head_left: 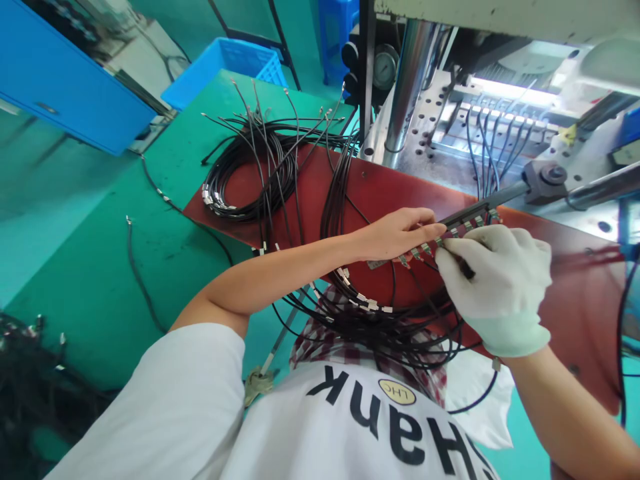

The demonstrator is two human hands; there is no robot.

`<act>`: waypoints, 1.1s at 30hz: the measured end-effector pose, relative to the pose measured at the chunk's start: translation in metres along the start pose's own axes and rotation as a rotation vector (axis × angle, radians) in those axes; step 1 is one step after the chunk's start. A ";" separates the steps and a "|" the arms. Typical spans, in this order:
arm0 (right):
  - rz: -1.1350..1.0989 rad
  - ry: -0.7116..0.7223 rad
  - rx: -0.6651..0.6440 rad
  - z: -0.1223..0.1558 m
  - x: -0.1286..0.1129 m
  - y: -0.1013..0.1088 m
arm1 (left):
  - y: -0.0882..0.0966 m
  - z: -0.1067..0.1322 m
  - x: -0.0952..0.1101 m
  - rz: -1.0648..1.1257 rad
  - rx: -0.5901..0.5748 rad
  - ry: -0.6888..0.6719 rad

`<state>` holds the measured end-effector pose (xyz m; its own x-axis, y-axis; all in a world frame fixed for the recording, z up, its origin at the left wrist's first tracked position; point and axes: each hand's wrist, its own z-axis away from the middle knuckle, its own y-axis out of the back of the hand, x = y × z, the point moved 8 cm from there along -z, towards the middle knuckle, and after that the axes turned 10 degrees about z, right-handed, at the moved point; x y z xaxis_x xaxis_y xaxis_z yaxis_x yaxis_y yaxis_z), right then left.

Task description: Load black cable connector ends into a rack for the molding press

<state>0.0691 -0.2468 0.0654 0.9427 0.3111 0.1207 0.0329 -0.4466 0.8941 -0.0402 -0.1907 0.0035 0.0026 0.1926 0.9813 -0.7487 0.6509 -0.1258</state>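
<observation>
My left hand, bare, lies over the near end of a long dark metal bar, its thumb and fingers closed about it. Small metal cable connectors sit in a row along the bar's near side. Against that row, my right hand in a white glove pinches a black cable near its connector end; the fingertips partly hide it. Below both hands, a bundle of black cables with white tags hangs over the board's edge and my lap.
A red-brown board carries coiled black cables on its left. Behind it stands a press with a steel column and a lit fixture with several cables. A green table and a blue crate lie left.
</observation>
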 end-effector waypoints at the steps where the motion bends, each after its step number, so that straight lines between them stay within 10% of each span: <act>1: 0.010 -0.004 -0.009 0.001 0.000 0.001 | 0.000 0.000 0.000 0.008 0.003 -0.003; 33: -0.012 0.129 0.035 0.001 -0.032 0.016 | 0.002 -0.001 -0.011 0.059 0.057 0.012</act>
<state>0.0400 -0.2651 0.0757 0.8917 0.4208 0.1667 0.0573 -0.4704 0.8806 -0.0410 -0.1913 -0.0080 -0.0344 0.2384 0.9705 -0.7845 0.5952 -0.1740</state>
